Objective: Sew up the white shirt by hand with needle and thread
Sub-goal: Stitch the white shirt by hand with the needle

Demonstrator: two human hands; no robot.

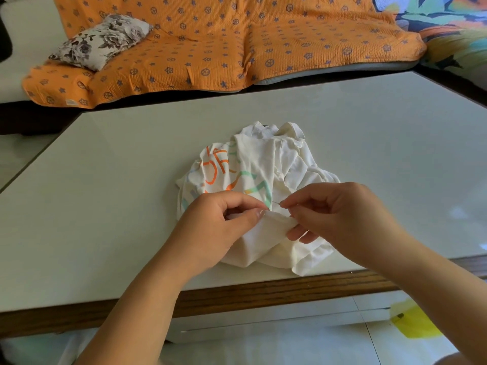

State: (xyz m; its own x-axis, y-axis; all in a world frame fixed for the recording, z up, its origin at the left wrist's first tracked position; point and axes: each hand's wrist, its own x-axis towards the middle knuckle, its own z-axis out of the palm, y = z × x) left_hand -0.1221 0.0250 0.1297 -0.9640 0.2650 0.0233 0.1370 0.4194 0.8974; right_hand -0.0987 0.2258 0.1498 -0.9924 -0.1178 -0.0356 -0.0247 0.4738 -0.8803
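Observation:
A crumpled white shirt (266, 164) with orange and green print lies in a heap near the front of the white table (118, 167). My left hand (221, 222) pinches a raised fold of the shirt's cloth between thumb and forefinger. My right hand (340, 212) is just to the right of it, thumb and forefinger pinching a thin needle (277, 203) whose tip points left toward the fold. Its lower fingers rest on the cloth. I cannot make out the thread.
The table has a wooden front edge (263, 291). Behind it stands a sofa under an orange patterned cover (237, 43), with a floral cushion (102, 40) on its left. A yellow object (413, 322) lies on the tiled floor at the lower right.

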